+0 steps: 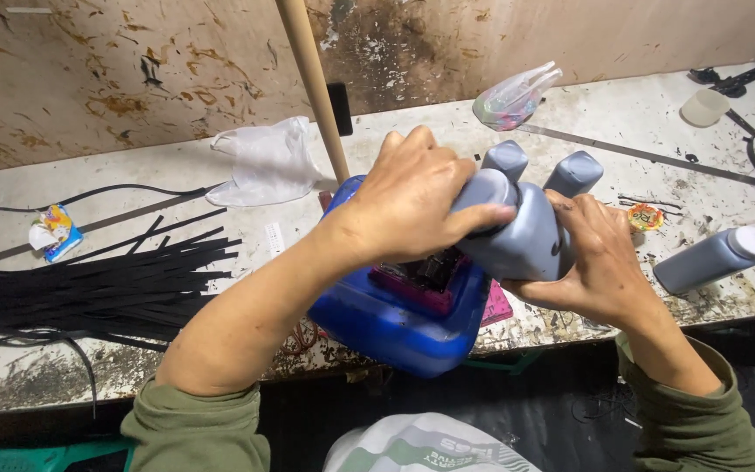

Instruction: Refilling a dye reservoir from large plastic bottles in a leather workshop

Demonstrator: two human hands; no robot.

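My left hand (408, 201) and my right hand (600, 262) together hold a grey plastic bottle (522, 236), tipped over the open top of a cut blue plastic container (395, 323) at the bench's front edge. My left hand wraps the bottle's upper part from above; my right hand supports it from the right side. Inside the blue container sits something pink with dark parts (421, 280). Two more grey bottles (507, 160) (574, 172) stand right behind my hands.
A wooden pole (312, 79) rises behind the container. A bundle of black strips (89, 284) lies left. A further grey bottle (714, 258) lies on its side right. White plastic bags (264, 162) (513, 96), a white cup (705, 107) and black cables rest on the stained bench.
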